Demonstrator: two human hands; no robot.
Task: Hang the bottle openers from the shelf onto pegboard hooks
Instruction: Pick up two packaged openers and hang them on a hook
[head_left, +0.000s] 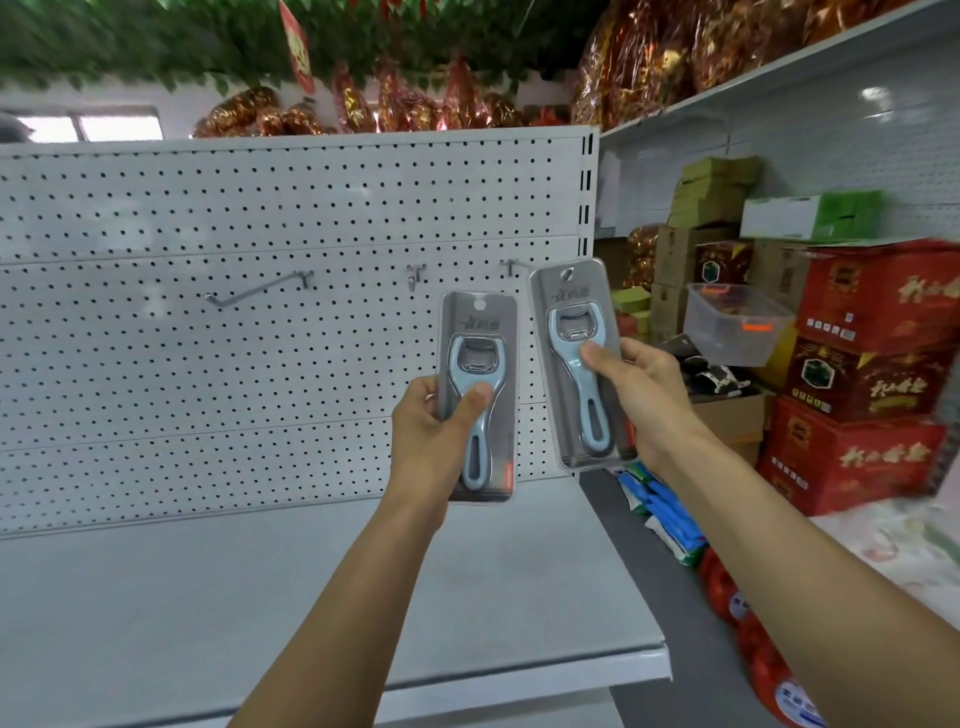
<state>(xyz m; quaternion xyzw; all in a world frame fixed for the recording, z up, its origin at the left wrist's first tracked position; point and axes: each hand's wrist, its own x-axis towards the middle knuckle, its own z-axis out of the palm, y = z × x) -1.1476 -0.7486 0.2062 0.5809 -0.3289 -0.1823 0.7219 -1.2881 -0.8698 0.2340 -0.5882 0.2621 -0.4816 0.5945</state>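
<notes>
Two packaged bottle openers held up before the pegboard (208, 218), I had one in my left hand (431, 441), the other (576, 364) to its right in my right hand (644, 395), three hooks behind them, the shelf (260, 597) below, stacked boxes (862, 364) far right.

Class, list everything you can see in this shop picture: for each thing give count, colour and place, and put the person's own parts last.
Packaged light blue bottle openers: two, grey cards; one in the left hand, one in the right.
Metal pegboard hooks: three, silver; long left one, middle, right.
White perforated pegboard: one, behind the shelf.
Grey metal shelf: one, below.
Red cardboard boxes: several, stacked right.
Clear plastic tub: one, right.
Left hand: grips a pack.
Right hand: grips a pack.
</notes>
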